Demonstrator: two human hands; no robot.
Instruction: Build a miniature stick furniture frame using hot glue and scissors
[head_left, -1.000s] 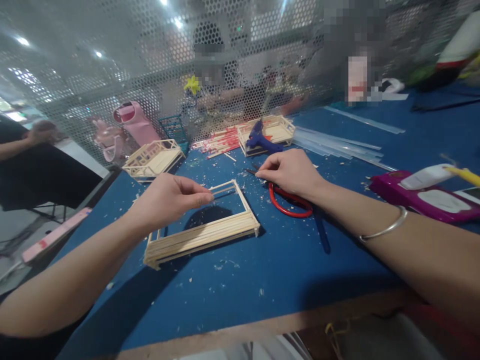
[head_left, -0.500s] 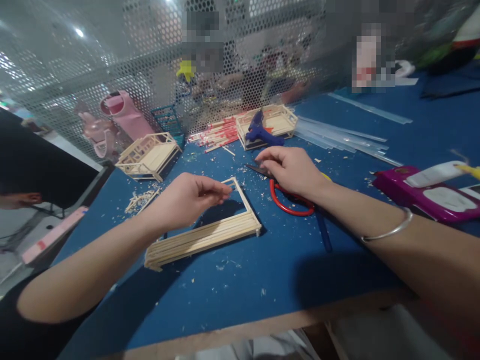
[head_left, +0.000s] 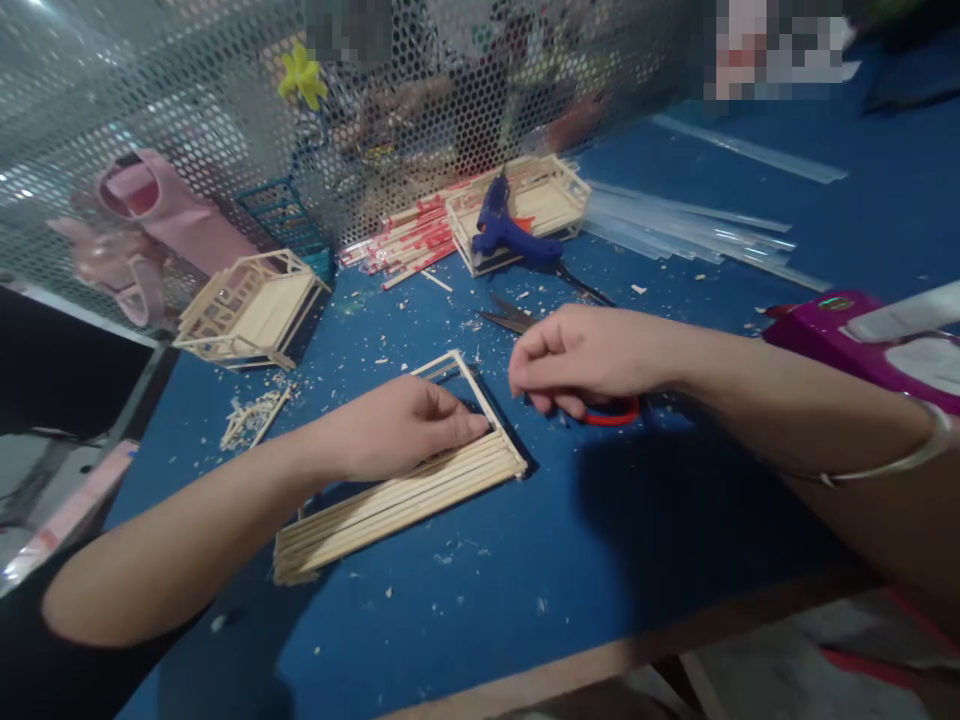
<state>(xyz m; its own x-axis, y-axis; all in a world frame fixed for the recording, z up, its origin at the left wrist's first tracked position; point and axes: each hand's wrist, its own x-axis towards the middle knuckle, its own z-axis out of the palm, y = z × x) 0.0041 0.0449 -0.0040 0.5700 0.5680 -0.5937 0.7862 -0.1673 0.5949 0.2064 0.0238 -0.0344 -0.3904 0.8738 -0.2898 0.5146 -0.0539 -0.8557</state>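
A small frame of wooden sticks (head_left: 405, 510) lies on the blue tabletop before me, with slats side by side along its near part and its far part uncovered. My left hand (head_left: 420, 425) reaches over it, thumb and fingers pressed together on the topmost slat near the right side bar. My right hand (head_left: 577, 360) hovers to the right of the frame, apart from it, with fingers curled. Whatever it holds, if anything, is hidden. Beneath that hand lie scissors with red handles (head_left: 619, 412); their dark blades (head_left: 510, 318) poke out beyond it.
Behind are two finished-looking stick trays (head_left: 262, 310), a blue glue gun (head_left: 510, 235), red-tipped sticks (head_left: 412, 235) and clear glue sticks (head_left: 690, 230). Stick scraps (head_left: 251, 418) lie at left. A purple device (head_left: 832, 335) stands at right, a perforated metal screen (head_left: 442, 90) at the back.
My left hand has come down onto the slats near the frame's right side. My right hand has shifted toward me, its fingers more curled. The camera view has tilted down.
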